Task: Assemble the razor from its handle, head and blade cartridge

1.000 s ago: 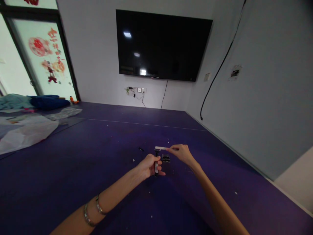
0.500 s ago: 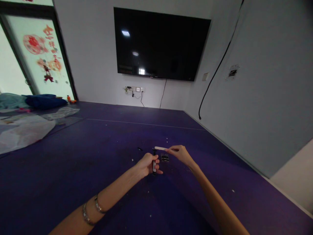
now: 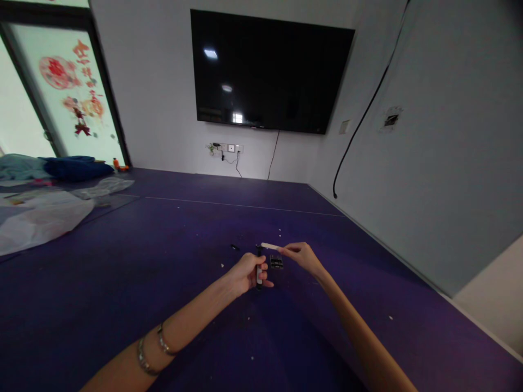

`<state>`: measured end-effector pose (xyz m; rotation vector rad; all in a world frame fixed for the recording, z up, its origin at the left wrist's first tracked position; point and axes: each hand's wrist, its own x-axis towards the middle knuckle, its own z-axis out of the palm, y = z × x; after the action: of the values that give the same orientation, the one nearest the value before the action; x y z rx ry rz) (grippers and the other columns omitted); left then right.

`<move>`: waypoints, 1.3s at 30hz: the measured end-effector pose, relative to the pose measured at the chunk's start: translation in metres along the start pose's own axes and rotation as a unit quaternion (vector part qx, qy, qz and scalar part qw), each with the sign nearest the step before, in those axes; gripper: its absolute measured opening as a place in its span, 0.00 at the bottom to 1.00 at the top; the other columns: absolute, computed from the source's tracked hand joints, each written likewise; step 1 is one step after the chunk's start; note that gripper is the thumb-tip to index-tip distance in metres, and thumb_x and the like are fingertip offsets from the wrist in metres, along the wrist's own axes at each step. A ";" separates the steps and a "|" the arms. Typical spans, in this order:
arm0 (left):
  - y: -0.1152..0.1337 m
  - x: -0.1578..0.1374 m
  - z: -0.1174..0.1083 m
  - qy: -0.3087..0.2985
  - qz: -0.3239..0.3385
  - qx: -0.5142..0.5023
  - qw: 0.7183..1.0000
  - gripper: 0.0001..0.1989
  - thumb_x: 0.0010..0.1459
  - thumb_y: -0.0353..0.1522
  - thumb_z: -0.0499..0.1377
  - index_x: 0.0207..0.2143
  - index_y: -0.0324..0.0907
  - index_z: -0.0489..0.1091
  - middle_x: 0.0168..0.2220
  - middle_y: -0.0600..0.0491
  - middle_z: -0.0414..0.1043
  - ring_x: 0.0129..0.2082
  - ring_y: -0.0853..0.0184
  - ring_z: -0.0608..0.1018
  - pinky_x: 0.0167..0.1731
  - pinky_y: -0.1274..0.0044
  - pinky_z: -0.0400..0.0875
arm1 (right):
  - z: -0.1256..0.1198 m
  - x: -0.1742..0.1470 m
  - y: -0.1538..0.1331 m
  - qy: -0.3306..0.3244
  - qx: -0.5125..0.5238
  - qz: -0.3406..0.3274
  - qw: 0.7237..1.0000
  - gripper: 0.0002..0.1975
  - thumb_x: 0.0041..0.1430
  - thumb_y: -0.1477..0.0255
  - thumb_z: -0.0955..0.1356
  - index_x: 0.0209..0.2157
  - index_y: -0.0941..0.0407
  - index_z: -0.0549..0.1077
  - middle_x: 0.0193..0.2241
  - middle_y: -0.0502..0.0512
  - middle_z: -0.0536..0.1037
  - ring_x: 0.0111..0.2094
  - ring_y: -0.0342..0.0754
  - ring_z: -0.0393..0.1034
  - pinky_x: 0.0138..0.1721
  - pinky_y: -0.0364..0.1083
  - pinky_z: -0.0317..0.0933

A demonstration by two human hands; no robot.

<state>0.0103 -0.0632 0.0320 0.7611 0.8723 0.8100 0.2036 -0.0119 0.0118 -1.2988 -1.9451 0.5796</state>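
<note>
My left hand (image 3: 248, 272) is wrapped round the upright handle of what looks like a razor (image 3: 259, 275), black with a pale grip and a small dark head on top. Between the thumb and fingers of my right hand (image 3: 300, 255) is a flat, pale craft stick (image 3: 270, 246). The stick's far end meets or lies very near the razor's head; contact is too small to make out. Just right of my left hand, a small clear case (image 3: 277, 262) with black pieces inside lies on the purple surface. Beyond my left hand is a small black piece (image 3: 234, 247).
White scraps (image 3: 280, 233) dot the purple surface (image 3: 163, 239). Plastic sheeting (image 3: 44, 218) and blue cloth (image 3: 77, 167) lie at the left. A television (image 3: 269, 71) hangs on the far wall; a black cable (image 3: 362, 125) dangles along the right wall.
Very little differs. The craft stick's tip sits slightly further right and higher at the razor's head, and the whole view has shifted a little.
</note>
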 end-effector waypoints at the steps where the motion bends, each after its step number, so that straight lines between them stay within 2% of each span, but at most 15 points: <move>1: 0.000 0.000 0.000 0.002 0.001 -0.005 1.000 0.12 0.61 0.27 0.44 0.24 0.38 0.57 0.16 0.61 0.55 0.10 0.79 0.57 0.19 0.72 0.73 | 0.000 0.000 0.002 0.013 -0.003 0.007 1.000 0.22 0.50 0.54 0.64 0.27 0.59 0.78 0.21 0.52 0.74 0.23 0.44 0.64 0.25 0.41 0.54; 3: 0.001 0.001 -0.001 0.009 -0.001 -0.010 1.000 0.12 0.61 0.27 0.44 0.24 0.38 0.57 0.16 0.61 0.55 0.10 0.78 0.57 0.19 0.73 0.73 | -0.001 -0.001 0.004 0.027 -0.002 0.011 1.000 0.22 0.49 0.54 0.64 0.28 0.59 0.78 0.21 0.52 0.74 0.24 0.44 0.64 0.26 0.42 0.54; 7: 0.002 0.000 0.000 0.008 -0.014 -0.012 1.000 0.13 0.62 0.27 0.43 0.23 0.38 0.57 0.16 0.62 0.55 0.10 0.79 0.57 0.19 0.74 0.72 | -0.001 -0.002 0.006 0.002 0.001 -0.001 1.000 0.22 0.49 0.53 0.64 0.28 0.59 0.78 0.22 0.52 0.75 0.24 0.45 0.65 0.26 0.41 0.55; 12: 0.003 -0.003 0.003 -0.009 -0.012 -0.010 1.000 0.13 0.62 0.27 0.43 0.23 0.38 0.57 0.16 0.62 0.55 0.10 0.79 0.56 0.19 0.74 0.72 | -0.002 -0.001 0.007 0.040 -0.024 0.013 0.999 0.23 0.49 0.53 0.64 0.27 0.59 0.78 0.19 0.51 0.73 0.22 0.44 0.64 0.24 0.41 0.53; 18: 0.002 -0.005 0.003 -0.007 -0.014 -0.007 1.000 0.13 0.62 0.27 0.44 0.23 0.38 0.57 0.16 0.62 0.54 0.10 0.79 0.56 0.20 0.74 0.72 | -0.005 -0.001 0.001 -0.001 -0.021 -0.025 0.999 0.21 0.51 0.55 0.64 0.28 0.58 0.79 0.22 0.51 0.76 0.24 0.44 0.66 0.25 0.40 0.54; 23: -0.002 0.000 -0.001 -0.003 -0.021 -0.006 1.000 0.13 0.62 0.26 0.43 0.23 0.38 0.56 0.16 0.62 0.55 0.10 0.79 0.56 0.20 0.74 0.72 | -0.006 -0.001 0.000 0.046 -0.077 -0.019 0.996 0.21 0.51 0.55 0.64 0.29 0.57 0.79 0.22 0.52 0.78 0.25 0.45 0.68 0.28 0.41 0.56; 29: -0.005 0.003 -0.003 -0.008 -0.011 0.006 1.000 0.12 0.62 0.27 0.44 0.24 0.38 0.56 0.16 0.62 0.55 0.10 0.79 0.58 0.19 0.74 0.72 | -0.007 -0.003 -0.011 0.031 -0.103 -0.053 0.993 0.20 0.53 0.55 0.63 0.27 0.55 0.80 0.22 0.51 0.78 0.25 0.45 0.69 0.27 0.40 0.55; 34: -0.006 0.002 -0.002 -0.003 -0.007 0.016 1.000 0.10 0.61 0.27 0.45 0.25 0.39 0.55 0.16 0.62 0.56 0.10 0.79 0.58 0.18 0.74 0.72 | -0.010 -0.006 -0.018 0.063 -0.117 -0.051 0.990 0.19 0.52 0.55 0.64 0.28 0.53 0.80 0.24 0.51 0.79 0.26 0.46 0.71 0.29 0.41 0.55; 39: -0.006 0.002 -0.001 -0.014 -0.002 0.023 1.000 0.10 0.61 0.27 0.45 0.26 0.40 0.55 0.16 0.63 0.56 0.10 0.78 0.59 0.17 0.74 0.72 | -0.006 -0.007 -0.024 0.039 -0.116 -0.076 0.990 0.21 0.54 0.56 0.63 0.28 0.56 0.79 0.22 0.52 0.79 0.24 0.45 0.70 0.27 0.40 0.55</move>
<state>0.0116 -0.0647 0.0255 0.8097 0.8701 0.7758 0.1961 -0.0282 0.0300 -1.2777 -2.0702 0.2282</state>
